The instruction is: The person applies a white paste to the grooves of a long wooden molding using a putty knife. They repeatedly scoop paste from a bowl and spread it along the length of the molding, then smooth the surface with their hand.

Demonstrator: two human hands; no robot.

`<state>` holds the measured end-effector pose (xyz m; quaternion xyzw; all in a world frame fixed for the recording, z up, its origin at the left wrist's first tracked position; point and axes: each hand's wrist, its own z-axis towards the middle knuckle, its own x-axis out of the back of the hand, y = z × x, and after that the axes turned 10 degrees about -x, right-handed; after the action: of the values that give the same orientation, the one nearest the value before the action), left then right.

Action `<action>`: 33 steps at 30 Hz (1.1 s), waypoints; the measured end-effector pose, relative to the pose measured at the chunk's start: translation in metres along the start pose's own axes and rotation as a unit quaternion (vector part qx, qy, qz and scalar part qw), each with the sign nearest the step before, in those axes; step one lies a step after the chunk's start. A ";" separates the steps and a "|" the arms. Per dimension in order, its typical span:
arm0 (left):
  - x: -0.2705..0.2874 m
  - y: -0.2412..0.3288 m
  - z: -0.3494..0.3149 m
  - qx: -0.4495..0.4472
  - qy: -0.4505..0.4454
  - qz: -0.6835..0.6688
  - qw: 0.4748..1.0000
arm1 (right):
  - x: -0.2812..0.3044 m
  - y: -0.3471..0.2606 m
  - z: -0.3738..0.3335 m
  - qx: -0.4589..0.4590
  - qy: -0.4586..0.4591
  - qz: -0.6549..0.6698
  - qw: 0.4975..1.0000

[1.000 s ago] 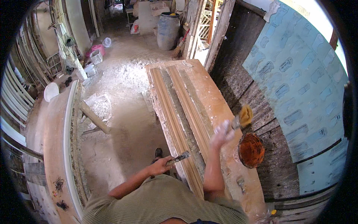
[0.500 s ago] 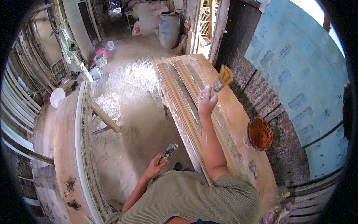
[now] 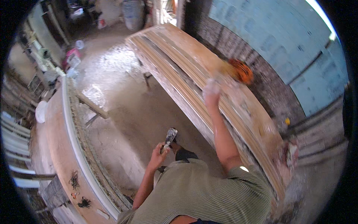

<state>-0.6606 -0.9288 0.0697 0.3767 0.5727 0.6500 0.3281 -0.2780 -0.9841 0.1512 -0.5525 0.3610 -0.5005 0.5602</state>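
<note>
My right hand [image 3: 212, 89], smeared by motion and whitish at the fingers, is closed on a paintbrush. The brush's yellow bristles [image 3: 223, 68] are blurred and overlap the near left side of an orange-and-black bowl [image 3: 243, 71]; whether they touch it I cannot tell. Below the arm run long brown ribbed strips [image 3: 179, 71], lying lengthwise on a pinkish-brown bench board [image 3: 257, 108]. Low over the floor gap, my left hand [image 3: 158, 154] is wrapped round the handle of a putty knife [image 3: 171, 134]. Its blade is stained and points away from me.
A second narrow bench [image 3: 56, 142] with a white edge strip stands on the left, bearing dark tangled clumps [image 3: 84, 202]. Its wooden leg [image 3: 93, 105] juts into the floor between the benches. A blue wall panel [image 3: 257, 37] is at the right, a blue barrel [image 3: 133, 15] at the back.
The view has swung, so benches and bowl appear shifted up and left. My right hand has brought the raised brush over to the bowl. My left hand keeps the putty knife.
</note>
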 end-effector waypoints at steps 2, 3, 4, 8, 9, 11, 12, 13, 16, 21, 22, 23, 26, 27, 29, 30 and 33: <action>-0.025 -0.009 -0.018 0.005 -0.012 -0.064 0.998 | 0.040 0.030 -0.026 0.009 0.026 -0.178 0.984; -0.039 -0.005 -0.029 0.012 -0.038 -0.078 0.996 | 0.068 0.042 -0.041 -0.031 0.047 -0.186 0.981; -0.047 0.009 -0.036 0.018 -0.049 -0.084 0.995 | 0.084 0.030 -0.058 -0.062 0.047 -0.149 0.986; -0.076 0.027 -0.081 0.044 -0.065 -0.121 0.990 | 0.160 -0.092 -0.148 -0.139 0.081 0.085 0.983; -0.082 0.025 -0.092 0.039 -0.068 -0.105 0.991 | 0.175 -0.090 -0.158 -0.129 0.106 0.122 0.978; -0.099 0.016 -0.114 0.025 -0.081 -0.081 0.993 | 0.206 -0.066 -0.166 -0.006 0.143 0.005 0.990; -0.107 0.023 -0.124 0.043 -0.088 -0.096 0.991 | 0.219 -0.030 -0.163 0.092 0.148 -0.151 0.973; -0.109 0.034 -0.135 0.066 -0.081 -0.107 0.989 | 0.226 -0.035 -0.179 -0.022 0.074 -0.252 0.965; -0.115 0.033 -0.167 0.086 -0.068 -0.126 0.986 | 0.266 -0.065 -0.234 -0.053 0.055 -0.313 0.947; -0.145 0.012 -0.232 0.114 0.016 -0.124 0.986 | 0.372 -0.071 -0.294 -0.081 0.142 0.003 0.987; -0.154 -0.011 -0.243 0.098 0.011 -0.142 0.985 | 0.391 -0.026 -0.302 -0.021 0.182 0.009 0.983; -0.161 -0.012 -0.255 0.115 0.018 -0.151 0.982 | 0.411 -0.020 -0.310 -0.038 0.128 -0.211 0.968; -0.204 0.007 -0.290 0.146 0.020 -0.165 0.975 | 0.489 0.021 -0.357 -0.070 0.097 -0.430 0.895; -0.221 0.011 -0.302 0.138 0.020 -0.160 0.977 | 0.516 0.041 -0.381 -0.098 0.103 -0.434 0.890; -0.242 0.030 -0.332 0.132 0.021 -0.151 0.980 | 0.537 -0.036 -0.423 -0.121 0.122 -0.280 0.945; -0.258 0.047 -0.347 0.137 0.002 -0.157 0.978 | 0.564 -0.057 -0.441 -0.150 0.152 -0.206 0.955; -0.302 0.064 -0.391 0.171 -0.057 -0.152 0.972 | 0.633 -0.049 -0.482 -0.135 0.199 -0.277 0.930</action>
<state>-0.8473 -1.3907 0.0752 0.3727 0.7063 0.4620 0.3858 -0.5970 -1.7104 0.2310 -0.5903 0.3615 -0.6819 0.2362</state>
